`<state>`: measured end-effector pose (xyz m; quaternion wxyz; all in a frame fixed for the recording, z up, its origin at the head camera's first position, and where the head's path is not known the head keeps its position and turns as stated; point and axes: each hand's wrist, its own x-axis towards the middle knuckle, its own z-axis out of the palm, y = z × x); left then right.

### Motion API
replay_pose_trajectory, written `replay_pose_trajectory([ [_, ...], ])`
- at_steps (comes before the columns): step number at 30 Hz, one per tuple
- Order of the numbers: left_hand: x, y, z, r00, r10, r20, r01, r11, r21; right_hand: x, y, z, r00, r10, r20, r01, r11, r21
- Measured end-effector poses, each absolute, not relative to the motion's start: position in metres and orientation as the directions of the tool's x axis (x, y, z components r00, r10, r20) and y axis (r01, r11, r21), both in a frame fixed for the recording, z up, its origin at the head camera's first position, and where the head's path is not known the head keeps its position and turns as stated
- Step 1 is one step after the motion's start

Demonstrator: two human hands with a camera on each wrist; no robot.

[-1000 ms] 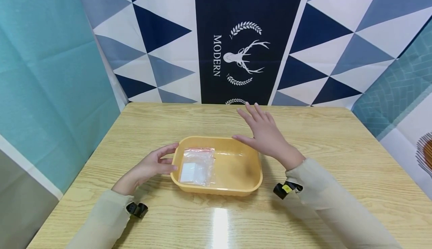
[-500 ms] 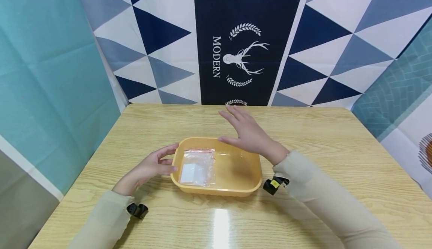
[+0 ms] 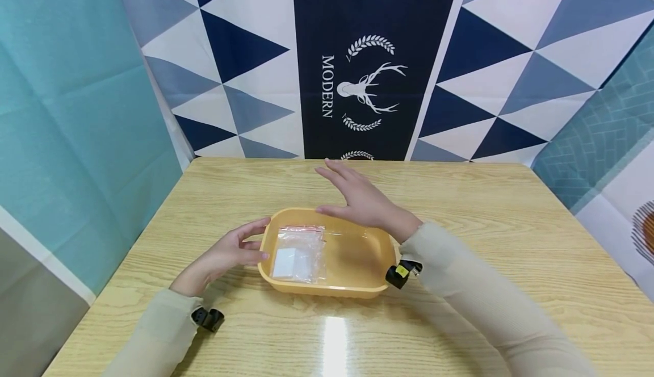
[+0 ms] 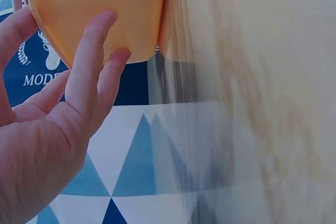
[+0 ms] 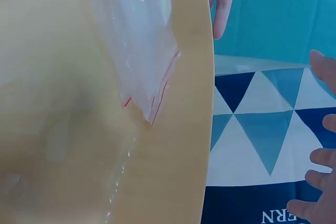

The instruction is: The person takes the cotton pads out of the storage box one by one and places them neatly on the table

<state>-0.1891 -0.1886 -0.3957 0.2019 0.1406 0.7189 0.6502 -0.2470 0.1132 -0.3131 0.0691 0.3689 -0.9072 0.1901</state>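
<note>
A yellow plastic tray (image 3: pixel 363 252) stands on the wooden table. My left hand (image 3: pixel 230 252) holds its left end, thumb over the rim and fingers against the outer wall; the left wrist view shows those fingers (image 4: pixel 86 61) touching the outside. Clear zip-lock bags (image 3: pixel 311 252) with red strips lie in the tray's left half, with a white block-like shape (image 3: pixel 284 262) among them. Over the tray's back right, my right hand (image 3: pixel 363 201) hovers with fingers spread and nothing in it. The right wrist view has the zip-lock bags (image 5: pixel 139 40) from above.
The wooden table (image 3: pixel 460 212) extends on all sides of the tray. A patterned cloth (image 3: pixel 245 70) hangs behind it, and a teal cloth (image 3: pixel 76 110) on the left. Each sleeve carries a small black wrist device (image 3: pixel 208 319).
My right hand has moved left across the back of the tray, from its right corner toward the bags. The left hand, tray and bags have stayed in place.
</note>
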Motion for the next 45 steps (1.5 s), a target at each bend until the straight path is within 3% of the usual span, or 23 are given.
replay_pose_trajectory([
  [11,-0.190,-0.189,-0.395,-0.878,0.462,-0.122,-0.068,0.131,0.989,-0.254,0.093,-0.314,-0.632,-0.755,0.175,-0.727,0.498,-0.473],
  [18,-0.190,-0.188,-0.394,-0.876,0.464,-0.131,-0.082,0.126,0.989,-0.266,0.085,-0.320,-0.526,-0.838,0.142,-0.749,0.378,-0.543],
  [29,-0.189,-0.189,-0.394,-0.871,0.474,-0.128,-0.090,0.103,0.991,-0.279,0.072,-0.332,-0.309,-0.949,0.062,-0.714,0.188,-0.674],
  [45,-0.189,-0.189,-0.395,-0.860,0.495,-0.123,-0.088,0.093,0.992,-0.280,0.051,-0.354,-0.207,-0.977,-0.050,-0.638,0.174,-0.750],
])
